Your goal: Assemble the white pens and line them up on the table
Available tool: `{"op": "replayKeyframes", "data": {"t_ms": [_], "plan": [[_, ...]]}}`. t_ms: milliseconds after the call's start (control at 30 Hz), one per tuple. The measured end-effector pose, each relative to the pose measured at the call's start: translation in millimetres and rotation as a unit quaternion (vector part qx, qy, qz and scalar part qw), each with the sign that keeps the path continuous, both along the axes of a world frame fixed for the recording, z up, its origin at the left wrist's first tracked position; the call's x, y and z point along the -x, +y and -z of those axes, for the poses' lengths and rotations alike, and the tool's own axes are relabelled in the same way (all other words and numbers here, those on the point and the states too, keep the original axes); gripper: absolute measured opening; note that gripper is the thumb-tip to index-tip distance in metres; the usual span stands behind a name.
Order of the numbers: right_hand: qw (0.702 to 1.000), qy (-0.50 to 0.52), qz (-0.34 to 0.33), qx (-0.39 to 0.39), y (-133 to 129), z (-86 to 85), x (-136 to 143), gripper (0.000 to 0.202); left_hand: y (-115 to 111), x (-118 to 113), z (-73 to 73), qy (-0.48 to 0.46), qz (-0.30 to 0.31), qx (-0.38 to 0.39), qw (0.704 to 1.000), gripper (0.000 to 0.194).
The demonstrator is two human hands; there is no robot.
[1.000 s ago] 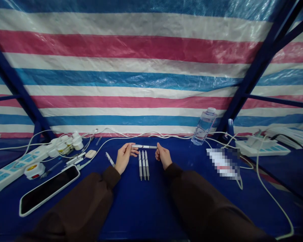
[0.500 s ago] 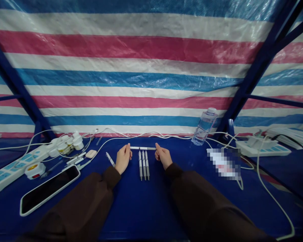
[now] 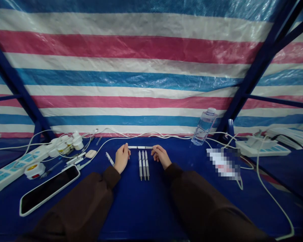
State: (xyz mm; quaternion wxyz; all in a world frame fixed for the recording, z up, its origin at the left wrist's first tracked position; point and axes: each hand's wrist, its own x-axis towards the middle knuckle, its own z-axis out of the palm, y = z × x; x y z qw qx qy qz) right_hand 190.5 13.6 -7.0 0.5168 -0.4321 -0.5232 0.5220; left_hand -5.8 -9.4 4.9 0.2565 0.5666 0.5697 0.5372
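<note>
A white and grey pen [image 3: 140,147] lies crosswise between my hands, above the tops of three similar upright-laid pens [image 3: 144,165] placed side by side on the blue table [image 3: 141,211]. My left hand [image 3: 122,158] pinches the pen's left end between thumb and fingers. At its grey right end, my right hand [image 3: 161,156] holds it with thumb and forefinger, the other fingers curled. Another pen [image 3: 109,158] lies slanted just left of my left hand, its lower part hidden by the hand and sleeve.
On the left are a phone [image 3: 49,190], a power strip [image 3: 17,166], a small beige case [image 3: 91,154] and cables. A water bottle [image 3: 204,127], a blurred-out item [image 3: 223,163] and a second power strip [image 3: 265,148] are on the right.
Both hands and the crosswise pen have shifted slightly left. My right fingertips have moved in over the pen's right end. The three parallel pens have stayed put.
</note>
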Motion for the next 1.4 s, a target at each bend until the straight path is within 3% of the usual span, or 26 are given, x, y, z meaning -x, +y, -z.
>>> {"op": "replayKeyframes", "data": {"t_ms": [200,433,500,700,833,933,1067,1233,1400], "plan": [[0.999,-0.023,0.019,0.024,-2.3,-1.3,1.3,0.049,-0.8,-1.1,1.8,0.02,0.017,-0.011,1.0,0.044],[0.998,-0.013,0.039,-0.057,-0.9,3.1,-0.4,0.038,-0.5,0.1,1.9,0.015,0.003,-0.008,1.0,0.042],[0.998,-0.003,0.037,-0.055,0.1,3.4,-0.5,0.046,-0.4,-0.3,1.5,0.015,-0.001,-0.004,1.0,0.042],[0.999,-0.037,0.002,-0.034,-3.0,1.0,1.0,0.04,-1.8,-1.4,0.3,0.028,-0.003,0.006,1.0,0.042],[0.994,-0.05,0.029,-0.095,-2.4,2.4,-0.8,0.033,-1.3,-0.6,1.6,0.038,-0.006,0.004,0.999,0.042],[0.984,-0.079,0.058,-0.15,1.0,7.0,-2.4,0.043,-0.3,0.2,2.2,0.03,-0.011,0.0,0.999,0.042],[0.956,-0.186,0.085,-0.21,0.5,12.7,-1.8,0.035,0.3,0.7,2.5,0.039,-0.013,-0.003,0.999,0.042],[0.869,-0.351,0.065,-0.343,-8.7,8.5,-1.3,0.029,0.4,0.9,3.9,0.052,-0.017,0.002,0.999,0.043],[0.838,-0.405,0.079,-0.358,-14.1,0.5,-3.1,0.025,-1.4,0.3,3.5,0.052,-0.013,0.005,0.999,0.043]]}}
